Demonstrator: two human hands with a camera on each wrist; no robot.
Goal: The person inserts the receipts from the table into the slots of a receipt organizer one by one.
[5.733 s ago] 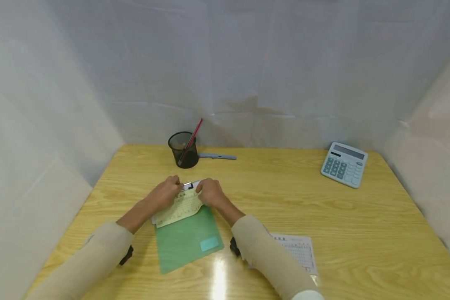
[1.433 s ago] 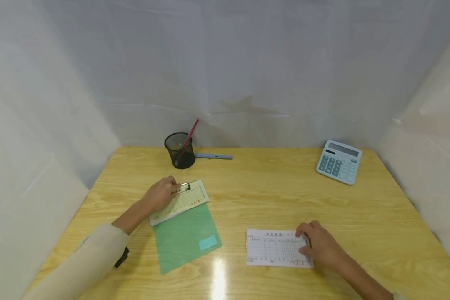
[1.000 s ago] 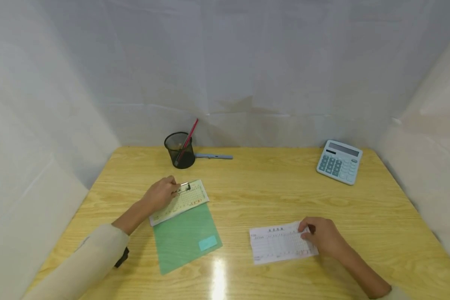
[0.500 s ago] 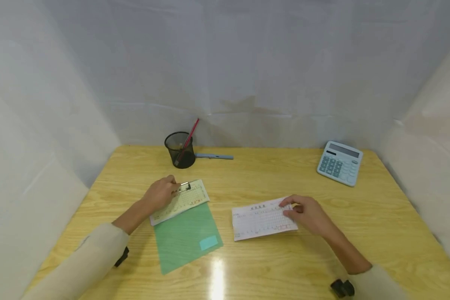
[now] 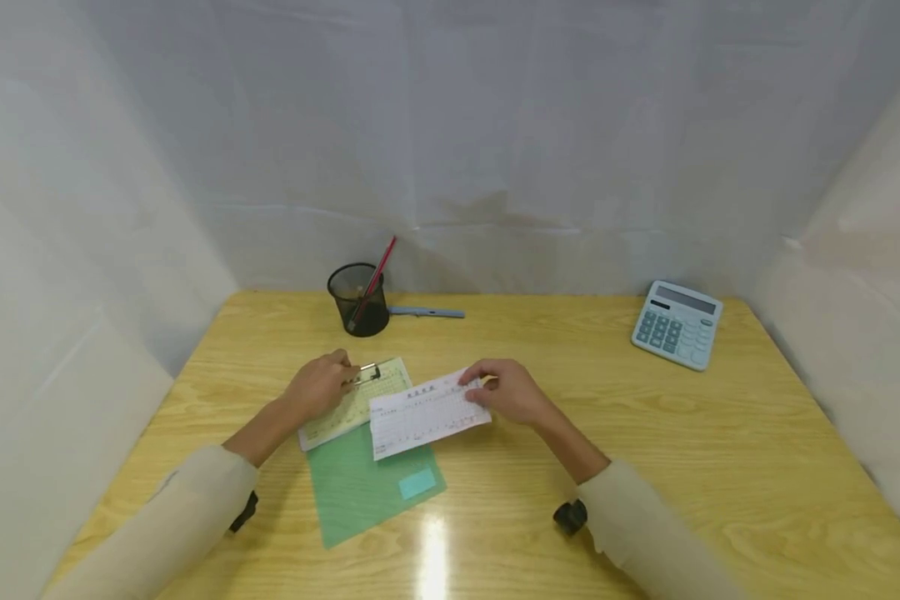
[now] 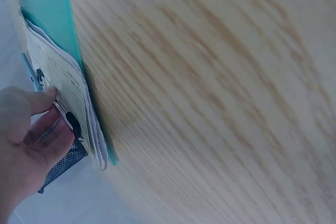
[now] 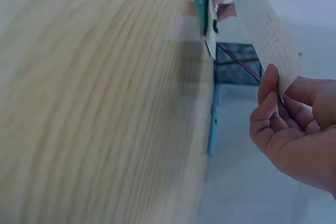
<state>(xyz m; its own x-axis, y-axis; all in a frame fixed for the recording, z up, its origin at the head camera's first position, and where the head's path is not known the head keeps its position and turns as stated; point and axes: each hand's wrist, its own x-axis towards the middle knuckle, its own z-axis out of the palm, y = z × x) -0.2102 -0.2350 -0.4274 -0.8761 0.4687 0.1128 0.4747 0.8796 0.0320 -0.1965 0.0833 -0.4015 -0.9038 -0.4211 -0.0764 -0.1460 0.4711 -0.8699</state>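
My left hand (image 5: 322,387) pinches the metal clip (image 6: 65,114) of a translucent green clipboard (image 5: 367,500), with the thumb on one side and fingers on the other. Under the clip lies a stack of papers topped by a yellow printed form (image 5: 337,421). My right hand (image 5: 513,392) pinches a white printed form (image 5: 423,421) by its right end, thumb and fingers on opposite faces. Raised off the table, that form hangs over the clipboard and hides part of the yellow one. In the right wrist view the white form (image 7: 265,24) slants up toward the left hand.
A black mesh pen cup (image 5: 360,312) with a red pencil (image 5: 375,275) stands behind the clipboard. Beside it lies a blue pen (image 5: 427,312). At the back right is a light blue calculator (image 5: 675,325). A light blue label (image 5: 417,483) marks the clipboard's lower corner.
The right hand let go of the yellow form, took the white form from the table at the right, lifted it and carried it left over the clipboard. The left hand stayed at the clip.
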